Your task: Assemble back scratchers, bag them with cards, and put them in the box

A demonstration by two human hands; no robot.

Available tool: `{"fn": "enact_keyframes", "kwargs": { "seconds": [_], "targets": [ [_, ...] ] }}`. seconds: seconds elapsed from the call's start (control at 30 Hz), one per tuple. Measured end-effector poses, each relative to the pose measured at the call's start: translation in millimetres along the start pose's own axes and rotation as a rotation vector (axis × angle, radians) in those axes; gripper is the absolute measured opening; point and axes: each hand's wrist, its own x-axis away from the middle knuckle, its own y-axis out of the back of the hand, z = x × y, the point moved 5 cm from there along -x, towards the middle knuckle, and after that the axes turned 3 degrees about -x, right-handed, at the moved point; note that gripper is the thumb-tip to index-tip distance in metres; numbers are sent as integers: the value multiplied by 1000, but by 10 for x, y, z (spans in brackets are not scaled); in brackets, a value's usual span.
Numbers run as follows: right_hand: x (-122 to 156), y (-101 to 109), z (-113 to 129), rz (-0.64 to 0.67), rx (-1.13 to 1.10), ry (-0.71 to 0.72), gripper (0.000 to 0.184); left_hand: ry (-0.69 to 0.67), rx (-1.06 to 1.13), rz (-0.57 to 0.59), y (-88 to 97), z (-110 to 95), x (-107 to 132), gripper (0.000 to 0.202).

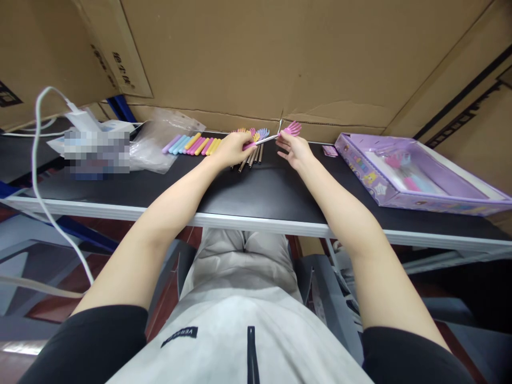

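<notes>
Above the black tabletop I hold a back scratcher (267, 140) with a thin metal rod and a pink hand-shaped head. My left hand (232, 150) is closed round its pink handle end. At the other end, my right hand (296, 149) pinches the base of the pink head, its lower fingers loosely spread. Under and beside my left hand lie several metal rods (251, 159) with claw heads in yellow, pink and lilac, partly hidden by that hand. To the left, a row of purple, blue, yellow and pink handles (196, 145) lies side by side.
An open purple box (384, 186) with plastic-wrapped items stands at the right, near a small pink packet (330, 151). Clear plastic bags (160, 144) and a white charger with a cable (85, 120) are at the left. A cardboard wall (248, 64) rises behind the table.
</notes>
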Motion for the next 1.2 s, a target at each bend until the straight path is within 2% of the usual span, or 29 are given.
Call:
{"fn": "enact_keyframes", "kwargs": {
  "seconds": [0.23,0.37,0.57,0.77,0.97,1.2],
  "targets": [
    [20,-1,31,-10,-72,-15,48,14,55,5,-12,22,-7,22],
    [43,-5,84,2,-67,3,50,-2,124,9,-52,59,-23,26],
    [105,-12,110,-54,-198,-67,43,10,144,-12,-62,40,-25,22],
    [138,-39,176,-42,-147,-18,47,17,180,-13,-38,-39,-1,21],
    [140,-22,208,-42,-124,5,48,16,193,9,-58,-12,-1,25],
    [129,-15,259,-60,-189,31,37,55,205,6,-16,52,-38,24]
  ]
}}
